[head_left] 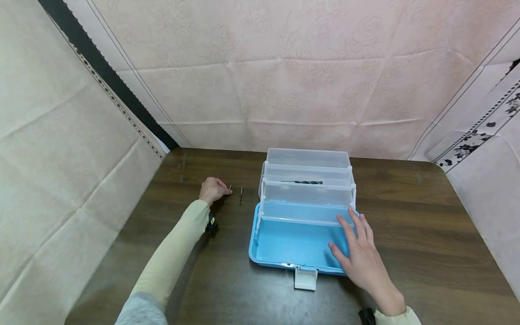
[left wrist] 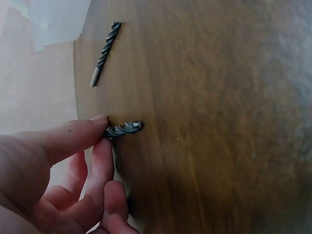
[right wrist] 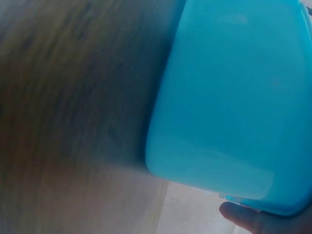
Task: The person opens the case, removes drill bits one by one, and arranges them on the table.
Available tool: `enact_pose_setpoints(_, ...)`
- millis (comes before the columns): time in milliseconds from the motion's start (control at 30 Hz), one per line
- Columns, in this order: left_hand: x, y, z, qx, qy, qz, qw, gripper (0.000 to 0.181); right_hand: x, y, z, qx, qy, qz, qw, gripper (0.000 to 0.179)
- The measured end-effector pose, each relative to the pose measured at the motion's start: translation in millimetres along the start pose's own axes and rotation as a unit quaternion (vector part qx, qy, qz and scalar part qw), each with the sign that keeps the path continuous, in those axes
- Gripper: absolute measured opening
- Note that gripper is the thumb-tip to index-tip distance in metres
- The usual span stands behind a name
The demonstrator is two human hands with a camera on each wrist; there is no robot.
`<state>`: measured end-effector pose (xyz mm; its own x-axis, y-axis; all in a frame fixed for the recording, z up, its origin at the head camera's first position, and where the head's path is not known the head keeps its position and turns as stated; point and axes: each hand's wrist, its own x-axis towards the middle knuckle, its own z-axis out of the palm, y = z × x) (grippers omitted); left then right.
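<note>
Between thumb and finger, my left hand (head_left: 213,190) pinches a dark spiral drill bit (left wrist: 124,129) at one end, close to the wooden table. A second drill bit (head_left: 241,197) lies on the table just to the right of that hand, and it also shows higher up in the left wrist view. A third, longer drill bit (head_left: 302,182) rests in a clear tray of the open blue toolbox (head_left: 300,243). My right hand (head_left: 361,257) rests over the box's right side with fingers extended. The right wrist view shows the box's blue outer wall (right wrist: 229,107) and a fingertip at its edge.
Clear stepped trays (head_left: 306,212) and a raised clear lid stand toward the back of the box. A white latch (head_left: 305,279) hangs from its front edge. The brown wooden table (head_left: 414,234) ends at a cloth backdrop (head_left: 304,90).
</note>
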<state>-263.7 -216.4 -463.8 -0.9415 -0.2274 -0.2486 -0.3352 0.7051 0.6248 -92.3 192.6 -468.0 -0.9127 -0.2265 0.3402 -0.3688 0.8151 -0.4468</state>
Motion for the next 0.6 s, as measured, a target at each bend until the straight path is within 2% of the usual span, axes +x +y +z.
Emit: enact_pose_setpoints(600, 0.3, -1.2, 2.3, -0.005, 0.002, -0.001, 1.0, 0.019, 0.0, 0.4, -0.4, 0.0, 0.003, -0.005, 1.0, 0.072)
